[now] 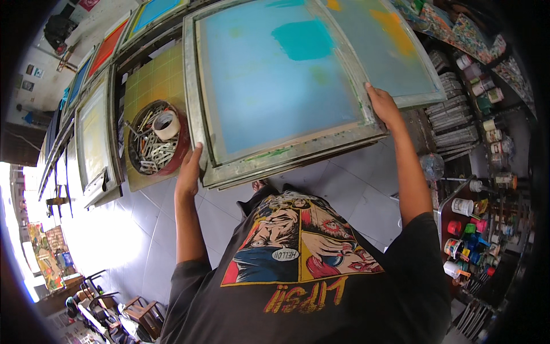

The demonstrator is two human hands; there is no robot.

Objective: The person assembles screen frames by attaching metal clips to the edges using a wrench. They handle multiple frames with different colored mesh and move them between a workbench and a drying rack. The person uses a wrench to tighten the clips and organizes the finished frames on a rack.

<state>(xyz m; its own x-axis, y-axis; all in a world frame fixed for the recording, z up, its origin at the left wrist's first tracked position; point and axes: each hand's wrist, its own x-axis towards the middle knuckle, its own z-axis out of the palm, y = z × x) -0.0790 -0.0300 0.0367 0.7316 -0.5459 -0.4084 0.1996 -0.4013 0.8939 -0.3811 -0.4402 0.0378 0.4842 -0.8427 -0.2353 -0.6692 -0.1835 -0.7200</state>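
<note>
A large screen printing frame (275,86) with blue mesh and a teal patch is held level in front of me. My left hand (188,172) grips its left side near the front corner, thumb up along the edge and the other fingers mostly hidden. At the right side, my right hand (382,106) has its thumb on top of the rim, fingers curled below out of sight. More frame edges show directly beneath its front rail; whether my hands hold those too is unclear. Left of the frame stands a round red tub (176,157) of metal clips, with a tape roll (166,125) on top.
Another screen (395,51) with orange stains lies behind at the right. Several coloured screens line the left, including a pale yellow one (93,135). Shelves at the right hold paint jars (463,206) and stacked frames (452,120). A wooden stool (143,315) stands at the lower left.
</note>
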